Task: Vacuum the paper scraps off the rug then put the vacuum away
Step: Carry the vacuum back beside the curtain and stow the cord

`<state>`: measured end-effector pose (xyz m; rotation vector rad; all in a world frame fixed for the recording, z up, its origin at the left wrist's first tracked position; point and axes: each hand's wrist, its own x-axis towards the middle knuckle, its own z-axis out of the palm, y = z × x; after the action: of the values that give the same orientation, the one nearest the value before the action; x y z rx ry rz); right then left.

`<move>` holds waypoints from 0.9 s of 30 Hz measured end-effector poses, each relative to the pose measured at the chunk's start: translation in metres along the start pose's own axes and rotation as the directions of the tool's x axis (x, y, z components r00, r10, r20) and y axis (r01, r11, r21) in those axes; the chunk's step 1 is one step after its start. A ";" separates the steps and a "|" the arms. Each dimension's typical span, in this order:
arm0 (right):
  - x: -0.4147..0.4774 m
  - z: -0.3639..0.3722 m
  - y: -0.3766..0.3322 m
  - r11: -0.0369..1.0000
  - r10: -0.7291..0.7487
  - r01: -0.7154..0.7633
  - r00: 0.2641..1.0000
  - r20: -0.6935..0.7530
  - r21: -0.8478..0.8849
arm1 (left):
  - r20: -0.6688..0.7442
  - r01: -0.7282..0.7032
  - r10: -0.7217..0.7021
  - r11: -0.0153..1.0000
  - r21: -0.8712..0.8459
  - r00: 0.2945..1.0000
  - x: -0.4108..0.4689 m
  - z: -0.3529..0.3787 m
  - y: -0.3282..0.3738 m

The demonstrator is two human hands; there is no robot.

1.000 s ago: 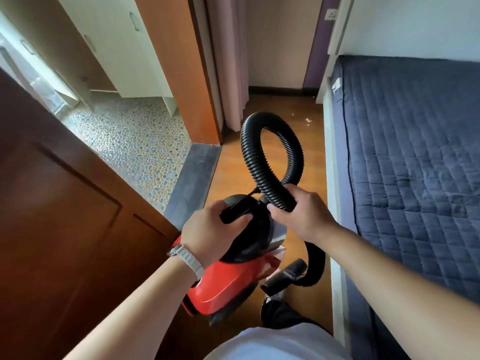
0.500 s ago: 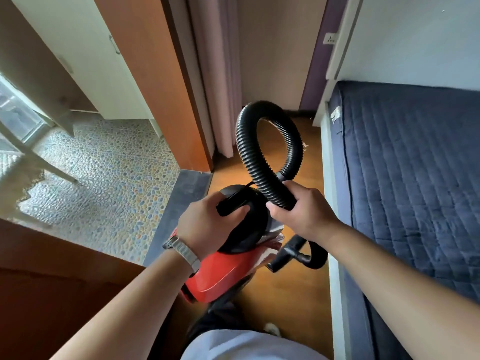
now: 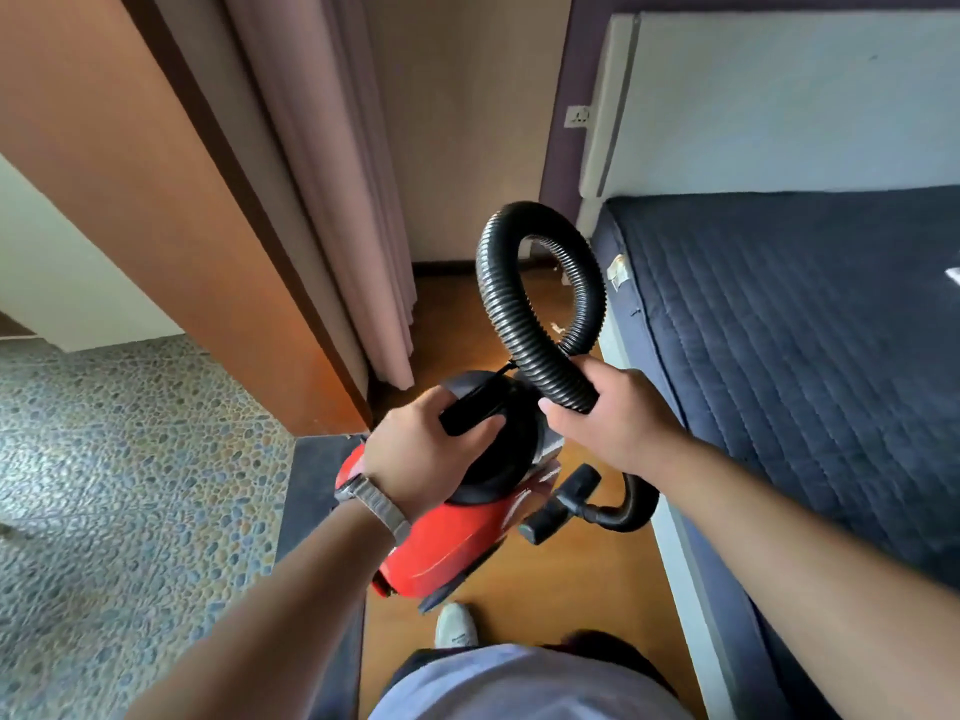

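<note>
Vacuum (image 3: 457,537), red with a black top, is held at frame centre over the wooden floor (image 3: 571,589), beside the bed (image 3: 779,356) at right. Left hand (image 3: 415,449) curls around its black handle (image 3: 470,415); right hand (image 3: 608,418) grips the ribbed hose (image 3: 498,304), which loops upward.

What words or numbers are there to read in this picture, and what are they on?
None can be read.
Tag on the mattress: too small to read.
Mark on the white shoe: blurred.
Red vacuum: no readable lettering shows.
</note>
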<state>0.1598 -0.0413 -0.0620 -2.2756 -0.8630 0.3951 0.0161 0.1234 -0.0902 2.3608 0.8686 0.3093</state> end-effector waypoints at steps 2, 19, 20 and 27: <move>0.023 -0.003 0.000 0.999 0.028 -0.027 0.999 -0.035 0.023 | 0.020 -0.017 0.017 1.000 0.021 1.000 0.027 -0.003 -0.001; 0.269 -0.033 0.093 0.993 0.002 -0.010 0.998 0.068 0.114 | 0.050 0.087 -0.095 0.985 0.151 0.994 0.256 0.066 0.048; 0.284 -0.040 0.101 0.991 0.000 -0.011 0.997 0.078 0.133 | 0.049 0.097 -0.106 0.982 0.162 0.993 0.270 0.070 0.056; 0.378 -0.089 0.135 0.993 -0.035 0.022 0.993 0.112 0.118 | 0.006 0.151 -0.153 0.978 0.144 0.988 0.362 0.098 0.101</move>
<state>0.5450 0.0961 -0.1047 -2.1478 -0.9048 0.5529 0.3822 0.2527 -0.1025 2.4061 1.0891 0.1694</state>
